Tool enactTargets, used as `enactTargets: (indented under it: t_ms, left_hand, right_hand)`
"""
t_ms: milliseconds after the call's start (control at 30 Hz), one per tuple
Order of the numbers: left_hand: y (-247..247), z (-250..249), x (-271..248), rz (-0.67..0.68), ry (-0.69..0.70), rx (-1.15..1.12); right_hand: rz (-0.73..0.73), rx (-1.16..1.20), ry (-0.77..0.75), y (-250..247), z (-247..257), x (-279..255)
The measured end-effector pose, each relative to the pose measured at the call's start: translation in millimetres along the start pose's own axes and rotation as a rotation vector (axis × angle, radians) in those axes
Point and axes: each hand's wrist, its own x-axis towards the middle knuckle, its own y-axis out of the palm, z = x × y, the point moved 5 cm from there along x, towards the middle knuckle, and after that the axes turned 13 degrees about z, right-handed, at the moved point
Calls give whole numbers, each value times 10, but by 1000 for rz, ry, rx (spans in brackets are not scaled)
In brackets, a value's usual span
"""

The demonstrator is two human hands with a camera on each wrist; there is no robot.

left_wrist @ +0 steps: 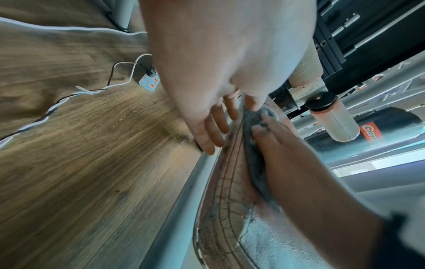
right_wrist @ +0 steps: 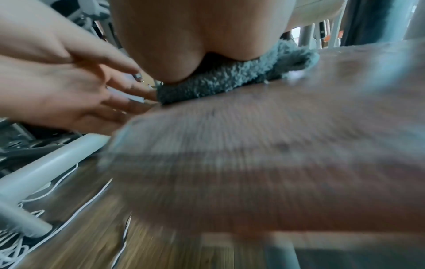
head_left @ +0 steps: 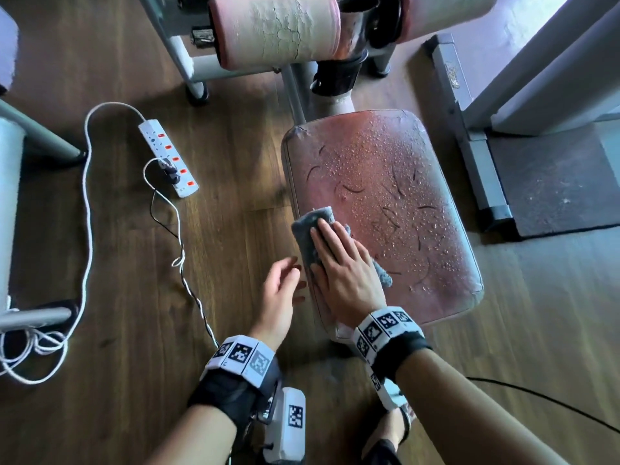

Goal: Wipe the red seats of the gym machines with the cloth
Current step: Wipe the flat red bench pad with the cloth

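A: Where's the cloth (head_left: 313,229)?

B: On the near left part of the seat (head_left: 396,196), flat under the right hand (head_left: 345,266); it's grey and fluffy, bunched a little past the fingertips and sticking out by the wrist.

A: And how does that hand lie?

B: Palm down, fingers straight and close together, pressing the cloth onto the pad; no pinch, no curl round it.

A: The left hand (head_left: 281,290)?

B: Just beside the seat's left edge, next to the right hand; fingers loose and slightly spread, holding nothing; whether they touch the edge I cannot tell.

A: The seat itself?

B: Red, worn and cracked, beaded with droplets over most of the top; the right wrist view is too blurred to add much.

A: Anything else?

B: A strip (head_left: 169,157) with 5 red switches on the wood floor (head_left: 117,263) to the left, a white cord (head_left: 88,182) trailing from it; 1 cracked roller (head_left: 275,28) beyond the seat.
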Motion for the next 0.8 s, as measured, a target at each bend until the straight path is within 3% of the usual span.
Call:
enactTargets:
  t_ms: [167, 300, 500, 800]
  left_hand:
    - [161, -215, 173, 136, 20, 314]
    - [478, -295, 374, 237, -173, 428]
    - [614, -98, 530, 41, -189, 449]
    - [600, -67, 535, -88, -84, 714]
  right_hand:
    - [-79, -20, 190, 113, -123, -689]
    - [-76, -13, 251, 125, -236, -942]
    - [-75, -18, 412, 0, -412, -1158]
    - [-55, 45, 516, -89, -487, -1106]
